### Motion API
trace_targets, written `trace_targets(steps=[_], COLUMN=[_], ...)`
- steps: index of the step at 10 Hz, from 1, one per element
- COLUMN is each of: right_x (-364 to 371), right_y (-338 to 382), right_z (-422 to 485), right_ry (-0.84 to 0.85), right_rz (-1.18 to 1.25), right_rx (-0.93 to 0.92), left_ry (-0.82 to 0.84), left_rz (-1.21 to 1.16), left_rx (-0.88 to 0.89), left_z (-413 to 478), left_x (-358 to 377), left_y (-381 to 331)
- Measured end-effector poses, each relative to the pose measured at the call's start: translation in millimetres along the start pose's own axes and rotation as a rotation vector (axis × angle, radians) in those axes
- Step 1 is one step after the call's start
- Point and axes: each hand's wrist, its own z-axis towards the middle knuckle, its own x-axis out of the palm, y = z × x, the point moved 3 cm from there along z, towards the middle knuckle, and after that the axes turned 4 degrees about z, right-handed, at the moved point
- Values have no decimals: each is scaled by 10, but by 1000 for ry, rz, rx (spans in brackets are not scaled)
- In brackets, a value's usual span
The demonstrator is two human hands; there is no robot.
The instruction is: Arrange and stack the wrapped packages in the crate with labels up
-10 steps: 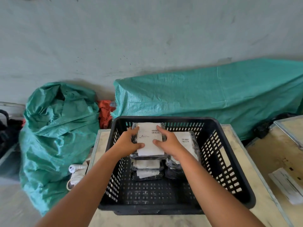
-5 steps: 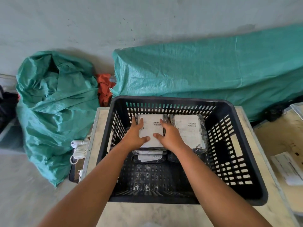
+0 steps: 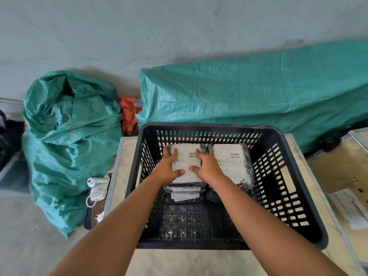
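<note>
A black slatted crate (image 3: 282,196) stands on a pale table. Inside, at the back left, wrapped packages lie stacked; the top package (image 3: 186,157) shows its white label with a barcode upward. My left hand (image 3: 168,168) and my right hand (image 3: 207,166) both rest on that top package, fingers spread over its sides and label. Two lower packages (image 3: 184,195) stick out under it toward me. A second stack (image 3: 231,162) lies just to the right, label up, touching the first.
The table edge (image 3: 117,166) runs left of the crate. On the floor lie a green woven sack (image 3: 67,140), a white plug and cord (image 3: 97,188) and a long green tarp bundle (image 3: 258,92). A paper sheet (image 3: 350,208) lies on the bench at right.
The top package has come down onto the left stack, with both hands lowering along with it. The camera has tilted down and nearer to the crate.
</note>
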Motion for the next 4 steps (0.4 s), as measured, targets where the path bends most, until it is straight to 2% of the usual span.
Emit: trace_targets(steps=[1, 2, 3, 4], right_x=[-13, -82, -100, -186], right_y=[60, 121, 100, 62], right_z=[-51, -183, -395, -573], right_ry=[-14, -107, -234, -373], right_rz=[28, 66, 52, 101], right_rx=[7, 2, -99, -193], left_ry=[-1, -70, -183, -301], left_rz=[31, 169, 123, -5], left_rx=[-5, -80, -148, -91], left_z=[-33, -152, -336, -554], left_x=[-33, -86, -104, -179], left_y=[-76, -232, -354, -471])
